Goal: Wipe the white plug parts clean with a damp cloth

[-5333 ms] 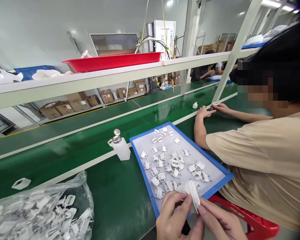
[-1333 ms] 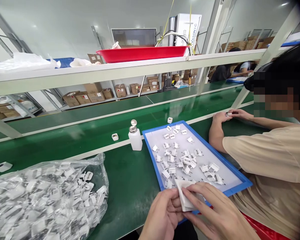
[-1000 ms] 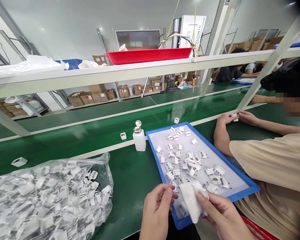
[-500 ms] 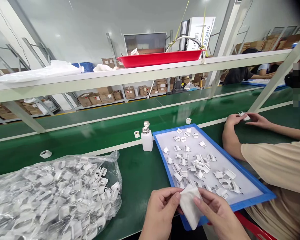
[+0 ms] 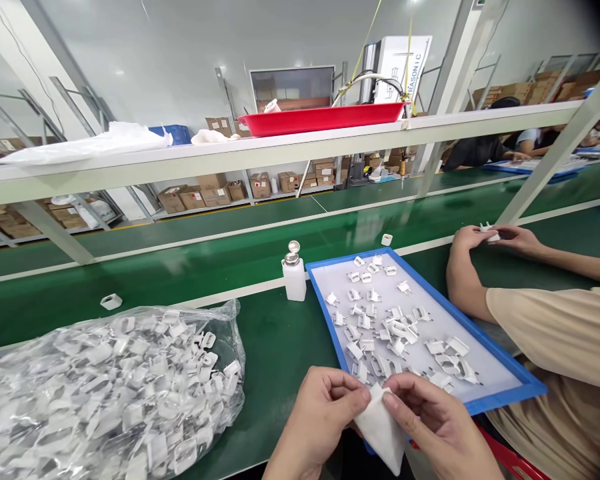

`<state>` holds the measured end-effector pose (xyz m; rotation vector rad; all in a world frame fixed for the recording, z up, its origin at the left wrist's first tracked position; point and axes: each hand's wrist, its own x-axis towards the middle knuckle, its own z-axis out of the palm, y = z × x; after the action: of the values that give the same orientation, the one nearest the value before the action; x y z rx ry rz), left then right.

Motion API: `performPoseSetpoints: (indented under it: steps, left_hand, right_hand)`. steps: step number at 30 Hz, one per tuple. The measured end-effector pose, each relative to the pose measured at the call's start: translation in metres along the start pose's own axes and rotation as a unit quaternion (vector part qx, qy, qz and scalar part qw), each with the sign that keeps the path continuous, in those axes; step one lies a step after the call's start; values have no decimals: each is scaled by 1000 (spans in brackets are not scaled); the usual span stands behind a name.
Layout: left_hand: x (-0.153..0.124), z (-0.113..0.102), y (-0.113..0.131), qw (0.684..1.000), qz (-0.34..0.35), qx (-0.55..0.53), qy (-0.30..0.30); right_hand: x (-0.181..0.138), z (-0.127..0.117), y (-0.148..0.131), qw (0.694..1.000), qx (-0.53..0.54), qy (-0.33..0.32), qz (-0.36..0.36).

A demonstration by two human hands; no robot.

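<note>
Where our two hands meet, we hold a folded white cloth [image 5: 381,433] between them, thumbs pressed against forefingers. The left hand [image 5: 320,413] pinches its upper left edge and the right hand [image 5: 437,420] its upper right, so neither is nearer: both touch it. From these pinches the cloth hangs down, its long axis tilted slightly rightward and its free corner pointing below the right hand, toward us. We cannot tell whether anything is wrapped inside.

Just beyond our hands lies a blue-rimmed tray [image 5: 523,389], strewn with white plugs [image 5: 403,330]. Well to the left of the left hand, a clear bag [image 5: 227,319] of white parts rests on the tabletop [image 5: 267,360]. Ahead of the left hand, a white bottle [image 5: 295,281] stands upright just beside the tray. Farther off, beyond the right hand, a co-worker's hands [image 5: 523,241] hold another plug [image 5: 491,235].
</note>
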<state>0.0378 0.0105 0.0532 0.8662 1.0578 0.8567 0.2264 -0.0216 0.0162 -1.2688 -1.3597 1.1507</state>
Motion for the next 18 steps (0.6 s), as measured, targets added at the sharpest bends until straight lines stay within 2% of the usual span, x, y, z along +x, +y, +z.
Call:
performPoseSetpoints:
  steps: [4, 7, 9, 12, 15, 18]
  left_hand:
    - [0, 2, 1, 1000, 5, 15, 9]
    - [-1, 4, 2, 997, 33, 64, 8]
    - [-2, 5, 3, 995, 48, 89, -7]
    - [-4, 6, 6, 996, 47, 68, -34]
    - [-7, 6, 8, 997, 35, 44, -56]
    - [-8, 4, 5, 999, 41, 33, -16]
  right_hand:
    - [-2, -10, 3, 988, -71, 45, -131]
    - [-4, -14, -1, 973, -98, 34, -205]
    - [-4, -14, -5, 969, -110, 27, -221]
    - [-2, -11, -10, 982, -107, 32, -150]
    - [0, -4, -15, 998, -32, 16, -43]
    - [-2, 6, -22, 993, 97, 40, 48]
